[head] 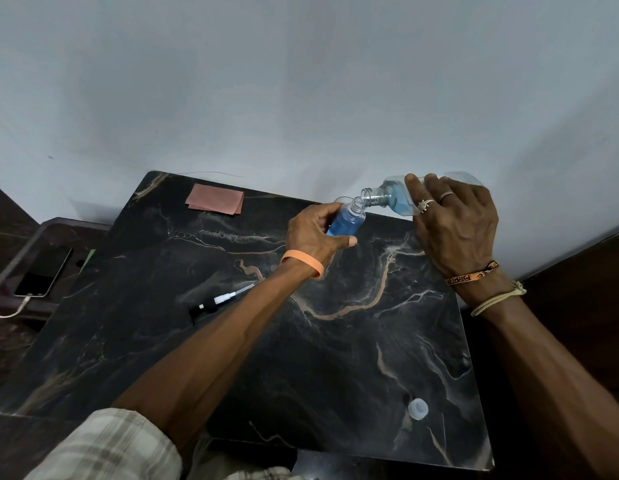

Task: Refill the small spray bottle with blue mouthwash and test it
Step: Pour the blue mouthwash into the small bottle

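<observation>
Pouring blue mouthwash [401,204] into small spray bottle [349,221] over desk [335,341].
Left hand [315,233] fingers clamped round it; right hand [457,223] fingers clamped on tilted mouthwash bottle [375,195], mouths close.

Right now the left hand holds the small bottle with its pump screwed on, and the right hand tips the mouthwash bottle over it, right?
No. The pump lies on the table, off the small bottle, whose neck is open, as the head view shows. Left hand, right hand and mouthwash bottle are as you said.
</observation>
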Action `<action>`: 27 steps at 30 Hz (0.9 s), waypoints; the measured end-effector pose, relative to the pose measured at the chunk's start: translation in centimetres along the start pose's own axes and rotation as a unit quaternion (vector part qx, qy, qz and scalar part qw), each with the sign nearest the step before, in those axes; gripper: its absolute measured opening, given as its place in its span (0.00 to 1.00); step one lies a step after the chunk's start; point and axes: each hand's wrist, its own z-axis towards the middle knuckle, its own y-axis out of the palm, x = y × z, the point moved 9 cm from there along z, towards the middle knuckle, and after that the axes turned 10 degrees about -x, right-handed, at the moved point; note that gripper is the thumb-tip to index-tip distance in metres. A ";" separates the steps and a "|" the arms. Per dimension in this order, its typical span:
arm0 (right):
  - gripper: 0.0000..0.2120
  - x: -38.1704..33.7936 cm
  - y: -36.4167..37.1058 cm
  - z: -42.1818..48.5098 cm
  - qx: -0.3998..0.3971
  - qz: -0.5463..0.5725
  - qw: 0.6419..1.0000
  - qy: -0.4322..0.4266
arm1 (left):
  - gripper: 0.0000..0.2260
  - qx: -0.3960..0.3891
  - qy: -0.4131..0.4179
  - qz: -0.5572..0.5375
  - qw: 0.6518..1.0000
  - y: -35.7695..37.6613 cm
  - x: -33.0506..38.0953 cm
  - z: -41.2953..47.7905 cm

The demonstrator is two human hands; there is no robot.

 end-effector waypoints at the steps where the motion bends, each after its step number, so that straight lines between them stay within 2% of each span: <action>1: 0.21 0.0 0.0 0.0 0.000 0.000 1.000 -0.001 | 0.28 0.000 0.000 0.000 1.000 0.0 0.0 0.0; 27: 0.23 0.2 0.1 0.1 0.012 0.006 1.000 -0.003 | 0.28 -0.003 -0.009 0.002 1.000 0.1 -0.2 0.4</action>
